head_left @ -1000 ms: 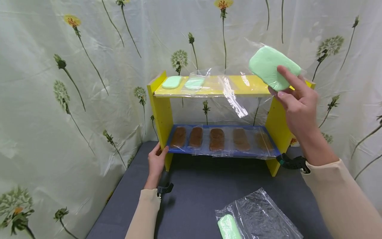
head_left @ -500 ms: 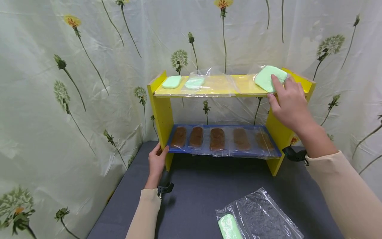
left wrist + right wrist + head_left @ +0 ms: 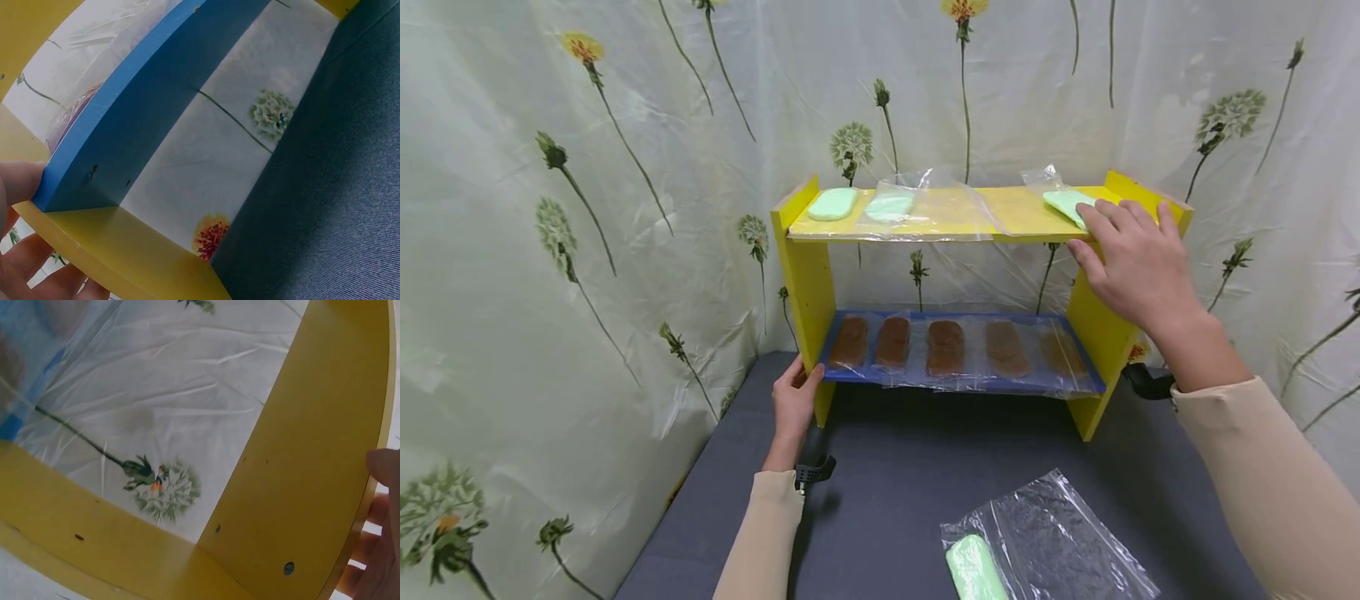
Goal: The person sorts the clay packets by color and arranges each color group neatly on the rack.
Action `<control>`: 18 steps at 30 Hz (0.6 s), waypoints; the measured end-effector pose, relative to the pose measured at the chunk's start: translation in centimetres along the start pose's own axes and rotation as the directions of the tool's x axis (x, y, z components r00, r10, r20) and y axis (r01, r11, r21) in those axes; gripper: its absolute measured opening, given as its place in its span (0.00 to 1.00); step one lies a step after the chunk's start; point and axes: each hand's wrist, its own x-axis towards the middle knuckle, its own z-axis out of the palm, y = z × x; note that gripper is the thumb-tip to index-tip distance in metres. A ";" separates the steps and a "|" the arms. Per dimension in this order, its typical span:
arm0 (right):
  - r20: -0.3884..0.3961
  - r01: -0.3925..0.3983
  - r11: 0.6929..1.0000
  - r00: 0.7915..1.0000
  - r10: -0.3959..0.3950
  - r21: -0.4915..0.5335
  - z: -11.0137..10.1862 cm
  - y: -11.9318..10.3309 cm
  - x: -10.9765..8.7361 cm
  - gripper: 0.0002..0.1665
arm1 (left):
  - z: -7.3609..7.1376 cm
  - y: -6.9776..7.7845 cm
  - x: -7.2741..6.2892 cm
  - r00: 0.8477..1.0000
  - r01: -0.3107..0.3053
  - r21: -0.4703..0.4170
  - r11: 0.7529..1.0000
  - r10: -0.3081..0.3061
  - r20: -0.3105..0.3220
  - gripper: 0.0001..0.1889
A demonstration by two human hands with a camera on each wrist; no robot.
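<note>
A yellow two-tier shelf unit [image 3: 805, 308] stands on the dark table. My left hand [image 3: 793, 404] grips its left side panel, thumb by the front corner of the blue lower shelf [image 3: 119, 119] and fingers around the panel's outer side. My right hand [image 3: 1142, 267] lies at the right of the top shelf, fingers extended over a pale green rounded slab [image 3: 1067, 202] in a clear bag. The hand hides the slab's right part. In the right wrist view, its thumb [image 3: 382, 465] touches the top shelf's front edge. Two similar slabs lie at the top left, one at the end [image 3: 832, 204].
Several brown slabs in clear bags, one in the middle [image 3: 946, 347], line the lower shelf. Another green slab [image 3: 973, 567] and a clear zip bag [image 3: 1060, 533] lie on the table at the front. A flower-print curtain [image 3: 647, 167] hangs behind.
My right hand has lowered the bagged green slab from above the shelf onto the right of the top shelf, and its fingers have spread over it. My left hand has stayed in place.
</note>
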 end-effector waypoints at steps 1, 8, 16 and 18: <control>0.009 -0.002 1.000 1.000 0.002 0.004 0.0 0.1 0.1 0.35 | 0.0 0.1 0.0 1.000 -0.004 0.007 1.000 0.004 -0.001 0.26; 0.031 0.025 0.998 0.999 -0.023 -0.062 -0.3 0.6 0.7 0.45 | -0.1 0.3 -0.2 1.000 -0.005 0.021 1.000 0.005 -0.009 0.25; 0.126 -0.053 0.994 0.990 0.065 -0.099 -0.6 0.5 1.0 0.52 | 0.2 -0.1 0.2 1.000 -0.003 0.008 1.000 0.003 0.003 0.26; 0.156 -0.056 0.994 0.985 0.070 -0.091 -0.7 0.5 1.0 0.53 | 0.1 -1.0 0.7 1.000 0.001 0.002 1.000 -0.001 -0.006 0.26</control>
